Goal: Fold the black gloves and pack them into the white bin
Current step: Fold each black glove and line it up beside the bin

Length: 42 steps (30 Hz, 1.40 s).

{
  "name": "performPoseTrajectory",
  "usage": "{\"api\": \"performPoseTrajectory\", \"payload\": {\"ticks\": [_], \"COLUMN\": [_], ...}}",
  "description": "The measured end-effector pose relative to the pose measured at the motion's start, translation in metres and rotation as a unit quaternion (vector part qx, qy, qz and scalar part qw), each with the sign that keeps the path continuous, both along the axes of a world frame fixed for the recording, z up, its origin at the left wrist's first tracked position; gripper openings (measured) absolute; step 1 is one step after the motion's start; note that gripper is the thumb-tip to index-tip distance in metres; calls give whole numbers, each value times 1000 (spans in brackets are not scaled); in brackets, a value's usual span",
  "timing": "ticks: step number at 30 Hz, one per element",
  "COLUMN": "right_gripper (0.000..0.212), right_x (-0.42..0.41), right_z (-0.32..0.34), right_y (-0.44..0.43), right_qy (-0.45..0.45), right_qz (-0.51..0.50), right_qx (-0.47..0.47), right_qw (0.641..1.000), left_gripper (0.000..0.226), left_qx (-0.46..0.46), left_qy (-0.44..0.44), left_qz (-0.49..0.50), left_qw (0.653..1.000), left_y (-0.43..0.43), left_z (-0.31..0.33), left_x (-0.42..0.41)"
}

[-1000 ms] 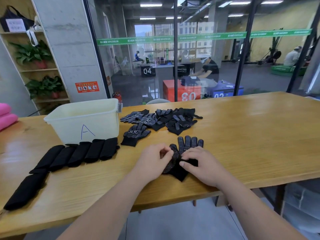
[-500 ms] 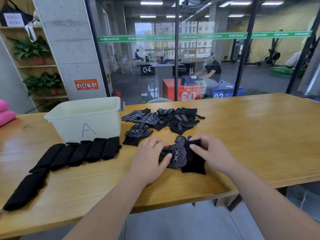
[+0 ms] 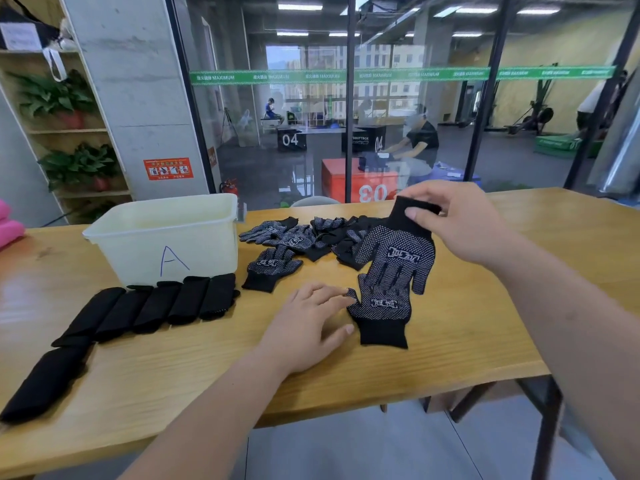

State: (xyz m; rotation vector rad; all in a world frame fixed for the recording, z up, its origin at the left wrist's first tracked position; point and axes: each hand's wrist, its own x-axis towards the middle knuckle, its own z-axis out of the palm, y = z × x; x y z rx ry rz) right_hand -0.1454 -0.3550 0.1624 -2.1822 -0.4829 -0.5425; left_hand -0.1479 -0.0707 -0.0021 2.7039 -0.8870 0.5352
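My right hand (image 3: 453, 223) pinches the cuff of a black dotted glove (image 3: 398, 261) and holds it up above the table, its fingers hanging down. A second black dotted glove (image 3: 381, 313) lies flat on the wooden table (image 3: 485, 306) below it. My left hand (image 3: 308, 323) rests on the table with relaxed fingers, its fingertips touching that glove's left edge. A loose pile of black gloves (image 3: 311, 233) lies further back, with one glove (image 3: 273, 268) apart in front. The white bin (image 3: 166, 237), marked "A", stands at the left.
A row of folded black gloves (image 3: 152, 306) lies in front of the bin, and another folded one (image 3: 41, 382) sits near the table's left front edge. Pink items (image 3: 8, 226) are at the far left. A glass wall stands behind the table.
The bundled pair has come apart. My right hand has lifted one glove by the cuff up and to the right. The other glove lies flat, and my left hand has opened beside it.
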Motion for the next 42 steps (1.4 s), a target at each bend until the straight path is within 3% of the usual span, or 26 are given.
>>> {"api": "performPoseTrajectory", "payload": {"ticks": [5, 12, 20, 24, 26, 28, 36, 39, 42], "right_gripper": [23, 21, 21, 19, 18, 21, 21, 15, 14], "right_x": [-24, 1, 9, 1, -5, -15, -16, -14, -29], "right_z": [18, -6, -4, -54, -93, -123, -147, -147, -159], "right_y": [-7, -10, 4, 22, 32, 39, 37, 33, 37], "right_qy": [46, 125, -69, -56, -1, 28, -9, -92, -140], "right_qz": [56, 56, -30, -34, -51, -64, -100, -138, -132], "right_qx": [4, -19, 11, -128, -261, -324, -238, -184, -212], "right_qw": [997, 990, 997, 990, 964, 944, 966, 969, 958], "left_gripper": [55, 53, 62, 63, 63, 64, 66, 69, 73], "left_qx": [23, 3, -10, 3, 14, 20, 38, -9, -43], "left_qy": [63, 53, 40, 31, 25, 21, 33, 75, 86], "left_qz": [-14, -16, 13, 20, 24, 20, 6, 23, 37], "left_qw": [998, 998, 999, 999, 999, 999, 999, 997, 995], "left_y": [-1, 1, 2, 1, 0, -1, -7, -12, -19], "left_z": [0, -2, -4, -4, -4, -3, 4, 7, 2], "left_x": [3, 4, 4, 6, 6, 4, 2, 3, 2]}}
